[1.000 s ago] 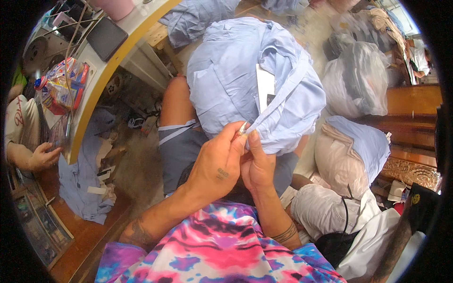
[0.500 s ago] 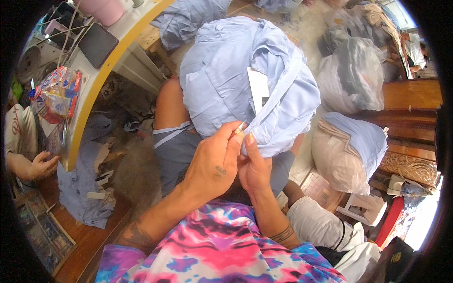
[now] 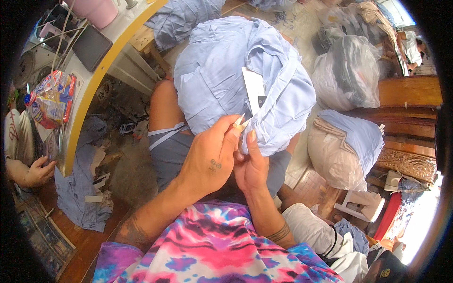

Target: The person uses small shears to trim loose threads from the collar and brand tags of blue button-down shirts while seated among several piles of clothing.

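Observation:
A light-blue garment (image 3: 212,70) lies bunched in a large heap across my lap, with a white tag (image 3: 251,87) on its front. My left hand (image 3: 211,158) is closed around a small two-pointed metal tool (image 3: 241,120), possibly thread snips; most of it is hidden in the fingers. The tips stick out from between thumb and forefinger, apart from each other, right at the garment's edge. Close beside it, my right hand (image 3: 254,167) pinches the near edge of the cloth between thumb and fingers. The heap partly hides my knees.
A yellow-edged table (image 3: 90,96) at the left bears a dark phone (image 3: 93,48), a pink bucket (image 3: 100,12) and a colourful plastic packet (image 3: 51,96). Another person's hand (image 3: 40,172) rests below it. At right stand a stuffed clear bag (image 3: 347,70), a cloth bundle (image 3: 339,160) and a white stool (image 3: 361,205).
The two tips of the metal tool now stand visibly apart at the cloth edge. The whole view has shifted slightly; the right hand keeps its pinch on the garment.

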Tool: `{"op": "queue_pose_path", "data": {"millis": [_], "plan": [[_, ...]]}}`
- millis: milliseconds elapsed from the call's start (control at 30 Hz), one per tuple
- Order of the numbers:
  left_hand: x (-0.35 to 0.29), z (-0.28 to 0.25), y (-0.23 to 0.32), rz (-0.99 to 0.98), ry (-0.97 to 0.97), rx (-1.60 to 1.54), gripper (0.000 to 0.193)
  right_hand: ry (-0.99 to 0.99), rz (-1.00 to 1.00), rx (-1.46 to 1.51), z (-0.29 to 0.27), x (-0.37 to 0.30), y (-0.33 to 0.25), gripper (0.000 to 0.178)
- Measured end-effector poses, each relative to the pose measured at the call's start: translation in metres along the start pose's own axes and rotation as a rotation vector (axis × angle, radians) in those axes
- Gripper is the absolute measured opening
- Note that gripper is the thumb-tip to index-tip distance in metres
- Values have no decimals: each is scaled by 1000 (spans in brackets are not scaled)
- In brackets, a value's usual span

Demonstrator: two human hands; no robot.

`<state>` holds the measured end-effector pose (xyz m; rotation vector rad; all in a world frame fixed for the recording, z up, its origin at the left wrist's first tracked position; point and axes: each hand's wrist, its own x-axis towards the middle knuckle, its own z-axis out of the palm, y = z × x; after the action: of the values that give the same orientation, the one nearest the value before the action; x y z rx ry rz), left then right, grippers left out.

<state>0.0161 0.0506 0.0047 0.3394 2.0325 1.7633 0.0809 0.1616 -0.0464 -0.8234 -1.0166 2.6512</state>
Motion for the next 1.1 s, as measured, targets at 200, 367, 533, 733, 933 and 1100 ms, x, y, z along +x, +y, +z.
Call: {"op": "queue_pose_path", "data": {"millis": [200, 367, 533, 733, 933, 1100], "plan": [[8, -8, 8, 6, 76, 21, 32, 59, 52, 4, -2, -7, 16, 30], [-6, -14, 16, -71, -47, -36, 30, -66, 101, 113, -18, 5, 3, 40], [-20, -4, 5, -39, -47, 22, 31, -21, 136, 204, -17, 10, 6, 43], [-20, -1, -1, 4, -68, 33, 32, 87, 139, 126, -11, 11, 7, 40], [-18, 1, 2, 69, -49, 32, 32, 47, 117, 140, -18, 13, 10, 34], [-16, 3, 0, 90, -48, 78, 32, 103, 95, 146, -18, 13, 11, 31]]}}
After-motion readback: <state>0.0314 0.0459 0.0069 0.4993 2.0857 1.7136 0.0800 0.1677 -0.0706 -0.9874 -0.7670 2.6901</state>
